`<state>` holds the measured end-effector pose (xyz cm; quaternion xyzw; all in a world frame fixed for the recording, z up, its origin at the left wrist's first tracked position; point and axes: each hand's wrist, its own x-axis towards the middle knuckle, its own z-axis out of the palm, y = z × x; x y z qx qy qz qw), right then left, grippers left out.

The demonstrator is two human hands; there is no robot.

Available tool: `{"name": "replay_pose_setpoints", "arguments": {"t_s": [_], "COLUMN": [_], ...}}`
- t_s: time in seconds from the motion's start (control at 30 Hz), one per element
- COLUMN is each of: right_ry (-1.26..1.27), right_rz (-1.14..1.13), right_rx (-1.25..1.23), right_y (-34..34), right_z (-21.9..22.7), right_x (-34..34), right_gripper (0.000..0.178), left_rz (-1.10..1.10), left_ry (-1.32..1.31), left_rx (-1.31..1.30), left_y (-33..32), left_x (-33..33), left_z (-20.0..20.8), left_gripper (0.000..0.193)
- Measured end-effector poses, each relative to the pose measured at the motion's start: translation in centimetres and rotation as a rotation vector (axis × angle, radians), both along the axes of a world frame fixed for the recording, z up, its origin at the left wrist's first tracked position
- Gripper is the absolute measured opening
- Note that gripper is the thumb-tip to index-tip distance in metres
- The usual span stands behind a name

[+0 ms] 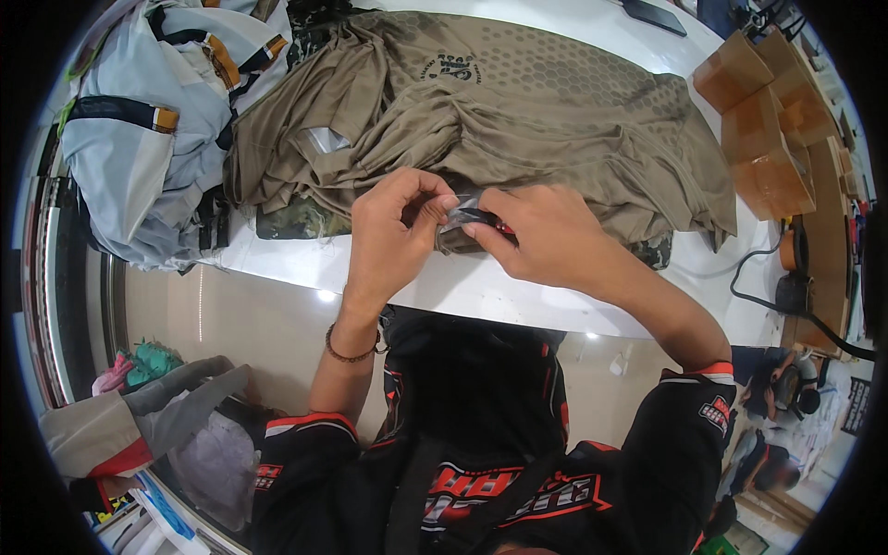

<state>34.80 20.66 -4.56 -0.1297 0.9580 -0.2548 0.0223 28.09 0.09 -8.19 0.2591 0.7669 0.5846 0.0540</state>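
An olive-brown shirt [518,139] with a hexagon pattern and a dark chest print lies rumpled across the white table. At its near edge my left hand [398,231] is closed, thumb and forefinger pinching a small, shiny, see-through piece [460,209] that looks like plastic. Close beside it, my right hand [546,231] grips a small black-and-red tool [481,216], perhaps thread snips; most of it is hidden by the fingers. The tool's dark end touches or overlaps the clear piece; I cannot tell which. Camouflage fabric [294,222] shows from under the shirt.
Pale grey-blue garments [199,148] are heaped at the table's left end. Brown cardboard boxes [763,129] stand at the right, near a black cable [740,277]. A phone [655,17] lies at the far edge. Bagged cloth [208,453] sits low on the left.
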Motion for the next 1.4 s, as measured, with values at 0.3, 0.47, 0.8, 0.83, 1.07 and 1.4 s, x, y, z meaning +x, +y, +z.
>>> {"name": "replay_pose_setpoints", "arguments": {"t_s": [0.3, 0.47, 0.8, 0.83, 1.07, 1.4], "right_ry": [-0.015, -0.061, -0.037, -0.059, -0.126, 0.003], "right_rz": [-0.002, -0.011, -0.024, -0.055, -0.045, -0.036], "right_rx": [-0.018, -0.066, -0.055, -0.108, -0.365, -0.501], "right_y": [-0.1, -0.1, -0.4, -0.2, 0.8, -0.7], "right_z": [-0.5, 0.1, -0.3, -0.1, 1.3, -0.9], "right_x": [-0.3, -0.4, -0.5, -0.5, -0.8, -2.1], "right_gripper": [0.031, 0.028, 0.028, 0.029, 0.031, 0.02], "left_rz": [0.002, 0.016, 0.024, 0.022, 0.679, 0.162], "left_ry": [0.031, -0.028, -0.013, -0.01, 0.179, 0.146], "left_rx": [0.032, 0.042, 0.106, 0.122, -0.593, -0.326], "left_y": [-0.8, -2.1, -3.1, -3.9, -17.2, -2.2], "left_x": [0.1, -0.1, 0.6, 0.7, 0.6, 3.4], "left_z": [-0.3, -0.4, 0.3, 0.9, 4.5, 3.0], "left_gripper": [0.007, 0.012, 0.013, 0.012, 0.006, 0.031]}}
